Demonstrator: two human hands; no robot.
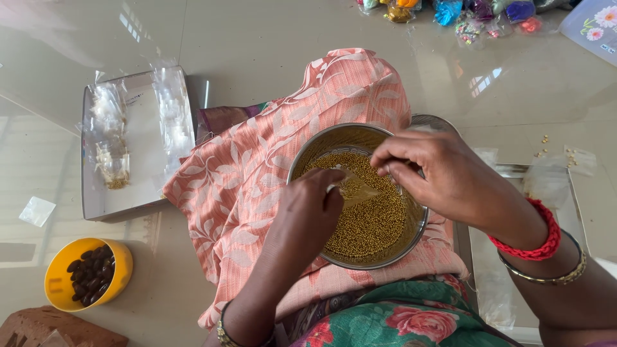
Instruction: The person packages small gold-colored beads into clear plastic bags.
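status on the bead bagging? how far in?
Done: a few filled clear packets lie on the grey tray at left. In hand: left hand and right hand hold a small clear bag over the steel bowl, some beads inside it. Left: the bowl is full of golden beads, and empty packets wait on the tray.

- Two hands are over the bowl: one left hand [307,209] and one right hand [437,172].
- One shiny metal bowl [319,149].
- Too many tiny gold beads [373,222] in it to count.
- One small clear bag [357,188] between the fingers.
- One yellow cup [59,260] with lots of dark beads [90,274].
- One flat grey tray [144,122] on the left.
- One red bangle [543,241] and one gold bangle [565,273] on the right wrist.
- One pink leafy cloth [244,173].
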